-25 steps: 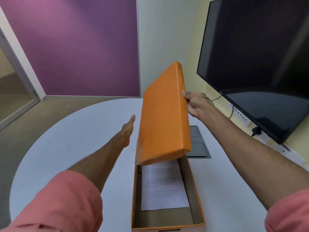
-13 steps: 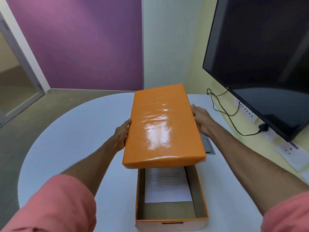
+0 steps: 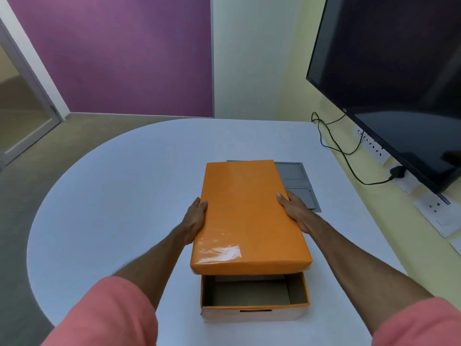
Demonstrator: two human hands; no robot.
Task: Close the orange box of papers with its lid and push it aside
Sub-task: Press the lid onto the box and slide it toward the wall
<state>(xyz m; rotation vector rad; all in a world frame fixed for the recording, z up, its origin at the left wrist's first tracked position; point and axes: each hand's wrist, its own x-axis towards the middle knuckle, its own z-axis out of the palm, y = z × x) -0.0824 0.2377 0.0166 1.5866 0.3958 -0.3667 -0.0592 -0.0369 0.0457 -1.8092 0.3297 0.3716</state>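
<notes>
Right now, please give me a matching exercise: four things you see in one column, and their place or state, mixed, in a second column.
Things:
1. orange lid
2. orange box
3. left hand
4. black screen

Place or state:
A. on the wall at right
B. held over the box, near end not yet covered
C. grips the lid's left edge
D. on the white table, near end open

Pairs: 1-B, 2-D, 3-C, 4-A

office meeting room | wall screen (image 3: 399, 78) | round table (image 3: 119, 196) | wall sockets (image 3: 434, 204)

White round table (image 3: 112, 196); grey floor-box panel (image 3: 296, 181) set in it; black screen (image 3: 399, 71), cable (image 3: 349, 156) on wall.
</notes>
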